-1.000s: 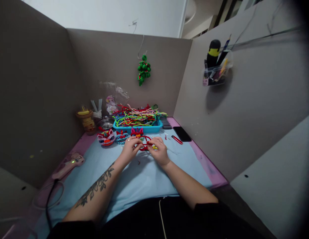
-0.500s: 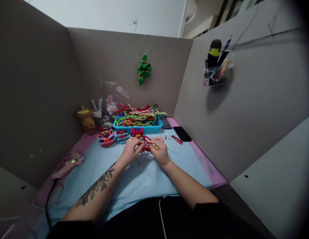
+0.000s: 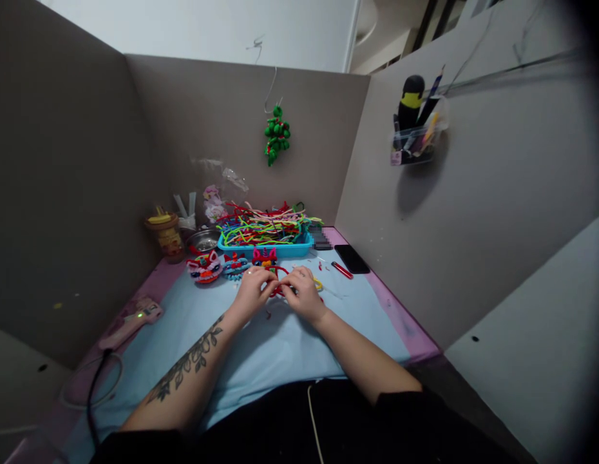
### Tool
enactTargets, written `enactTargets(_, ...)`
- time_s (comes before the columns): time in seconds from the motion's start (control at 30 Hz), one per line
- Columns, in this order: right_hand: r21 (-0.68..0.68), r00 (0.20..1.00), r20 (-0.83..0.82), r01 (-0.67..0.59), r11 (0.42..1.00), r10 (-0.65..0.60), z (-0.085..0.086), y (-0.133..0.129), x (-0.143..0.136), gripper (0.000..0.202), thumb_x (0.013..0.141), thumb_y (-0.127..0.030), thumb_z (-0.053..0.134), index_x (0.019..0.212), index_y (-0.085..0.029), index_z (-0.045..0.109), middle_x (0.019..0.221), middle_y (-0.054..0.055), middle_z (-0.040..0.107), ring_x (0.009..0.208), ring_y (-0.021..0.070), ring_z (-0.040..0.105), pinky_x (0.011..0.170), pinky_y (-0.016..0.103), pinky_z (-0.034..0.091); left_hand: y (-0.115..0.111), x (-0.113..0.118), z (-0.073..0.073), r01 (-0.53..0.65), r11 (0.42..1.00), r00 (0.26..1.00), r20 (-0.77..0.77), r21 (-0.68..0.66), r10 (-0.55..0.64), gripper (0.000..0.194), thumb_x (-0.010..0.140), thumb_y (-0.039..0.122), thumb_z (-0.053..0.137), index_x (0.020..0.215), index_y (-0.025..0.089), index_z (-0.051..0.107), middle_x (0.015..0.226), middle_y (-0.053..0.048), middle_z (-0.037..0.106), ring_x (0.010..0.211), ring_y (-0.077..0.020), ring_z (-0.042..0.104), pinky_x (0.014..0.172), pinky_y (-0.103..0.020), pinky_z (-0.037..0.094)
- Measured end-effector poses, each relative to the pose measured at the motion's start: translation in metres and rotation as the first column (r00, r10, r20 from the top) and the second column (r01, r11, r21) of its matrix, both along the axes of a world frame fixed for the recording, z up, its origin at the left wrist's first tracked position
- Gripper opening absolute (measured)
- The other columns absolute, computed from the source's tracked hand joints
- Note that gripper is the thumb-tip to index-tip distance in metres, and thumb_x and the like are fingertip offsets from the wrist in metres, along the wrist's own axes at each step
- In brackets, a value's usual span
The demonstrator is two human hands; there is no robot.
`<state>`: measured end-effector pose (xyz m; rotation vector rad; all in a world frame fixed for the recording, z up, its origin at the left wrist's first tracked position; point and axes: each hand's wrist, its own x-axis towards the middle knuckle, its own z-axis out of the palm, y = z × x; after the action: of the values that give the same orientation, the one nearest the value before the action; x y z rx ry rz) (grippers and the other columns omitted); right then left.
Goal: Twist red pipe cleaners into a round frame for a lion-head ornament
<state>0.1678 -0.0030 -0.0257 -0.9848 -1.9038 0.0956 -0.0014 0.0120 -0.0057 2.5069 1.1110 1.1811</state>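
Note:
Between my hands is a piece of red pipe cleaner (image 3: 281,271), bent into loops and partly hidden by my fingers. My left hand (image 3: 255,287) pinches it from the left. From the right, my right hand (image 3: 303,293) grips it close to the left fingertips, and a bit of yellow pipe cleaner (image 3: 319,283) shows past its knuckles. Just beyond the hands sit three pipe-cleaner animal heads: a pink and red one (image 3: 204,268), a blue one (image 3: 236,266) and a red one (image 3: 265,258).
Behind stands a blue tray (image 3: 265,249) heaped with coloured pipe cleaners. A metal bowl (image 3: 203,241) and a brown cup (image 3: 164,237) are at left. A pink glue gun (image 3: 135,319) with a cord lies nearer. On the right are a phone (image 3: 352,259) and a red cutter (image 3: 342,270).
My right hand has shifted slightly left, and its fingertips have come closer to the left ones. The red loops have turned, and more yellow shows at the right. The view has moved slightly.

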Motion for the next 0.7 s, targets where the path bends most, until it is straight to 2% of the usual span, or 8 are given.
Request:
enactTargets(0.2, -0.169, 0.975, -0.121, -0.204, 0.964, 0.185, 0.000, 0.007, 0.001, 0.024, 0.089, -0.032, 0.043, 0.072, -0.020, 0.055, 0.087, 0.005, 0.054, 0.091, 0.0184, 0.048, 0.085, 0.035, 0.037, -0.001, 0.001, 0.002, 0.042, 0.994, 0.999, 0.036, -0.103, -0.038, 0.017, 0.085, 0.028, 0.050, 0.073, 0.018, 0.060, 0.072, -0.002, 0.062, 0.074, -0.0156, 0.052, 0.073, -0.029, 0.039)
enactTargets(0.3, -0.205, 0.944, -0.204, -0.302, 0.931, 0.261, -0.002, 0.010, 0.003, 0.032, 0.091, -0.040, 0.038, 0.073, -0.020, 0.056, 0.096, 0.006, 0.054, 0.098, 0.0193, 0.048, 0.090, 0.037, 0.037, 0.000, 0.001, 0.002, 0.072, 0.980, 0.995, 0.083, -0.183, -0.058, 0.019, 0.084, 0.030, 0.049, 0.072, 0.018, 0.058, 0.072, -0.001, 0.060, 0.072, -0.0149, 0.051, 0.070, -0.027, 0.039)
enactTargets(0.4, -0.231, 0.907, -0.275, -0.383, 0.895, 0.317, -0.001, 0.011, 0.008, 0.036, 0.093, -0.038, 0.031, 0.082, -0.020, 0.061, 0.106, 0.007, 0.055, 0.105, 0.0198, 0.049, 0.095, 0.038, 0.036, 0.001, -0.001, 0.003, 0.094, 0.963, 0.986, 0.161, -0.253, -0.054, 0.016, 0.083, 0.026, 0.047, 0.071, 0.017, 0.055, 0.072, -0.001, 0.057, 0.071, -0.0137, 0.050, 0.066, -0.025, 0.039)
enactTargets(0.47, -0.238, 0.891, -0.330, -0.399, 0.886, 0.312, 0.000, 0.012, 0.012, 0.034, 0.092, -0.035, 0.033, 0.087, -0.020, 0.063, 0.110, 0.008, 0.055, 0.107, 0.0199, 0.050, 0.096, 0.038, 0.037, 0.002, -0.002, 0.003, 0.123, 0.942, 0.972, 0.229, -0.313, -0.051, 0.014, 0.082, 0.023, 0.045, 0.070, 0.017, 0.052, 0.070, 0.001, 0.054, 0.067, -0.0120, 0.047, 0.063, -0.023, 0.038)
enactTargets(0.53, -0.243, 0.886, -0.371, -0.380, 0.892, 0.277, 0.001, 0.012, 0.014, 0.027, 0.089, -0.034, 0.041, 0.088, -0.020, 0.065, 0.110, 0.008, 0.056, 0.107, 0.0205, 0.052, 0.095, 0.038, 0.039, 0.003, -0.003, 0.002, 0.159, 0.915, 0.954, 0.296, -0.370, -0.046, 0.014, 0.082, 0.024, 0.044, 0.070, 0.017, 0.049, 0.068, 0.002, 0.051, 0.064, -0.0106, 0.045, 0.060, -0.022, 0.038)
enactTargets(0.6, -0.243, 0.888, -0.388, -0.358, 0.901, 0.248, 0.001, 0.014, 0.015, 0.022, 0.086, -0.036, 0.049, 0.086, -0.021, 0.066, 0.108, 0.008, 0.057, 0.105, 0.0206, 0.053, 0.094, 0.038, 0.040, 0.004, -0.002, 0.001, 0.184, 0.896, 0.939, 0.342, -0.405, -0.039, 0.016, 0.082, 0.027, 0.045, 0.071, 0.017, 0.048, 0.067, 0.003, 0.050, 0.062, -0.0099, 0.044, 0.059, -0.021, 0.037)
enactTargets(0.7, -0.239, 0.886, -0.408, -0.337, 0.911, 0.221, 0.000, 0.017, 0.013, 0.026, 0.084, -0.041, 0.052, 0.077, -0.020, 0.065, 0.100, 0.007, 0.059, 0.101, 0.0194, 0.055, 0.094, 0.037, 0.040, 0.003, 0.000, 0.000, 0.198, 0.890, 0.934, 0.354, -0.412, -0.045, 0.016, 0.082, 0.029, 0.048, 0.072, 0.016, 0.051, 0.068, 0.002, 0.053, 0.063, -0.0106, 0.047, 0.060, -0.022, 0.039)
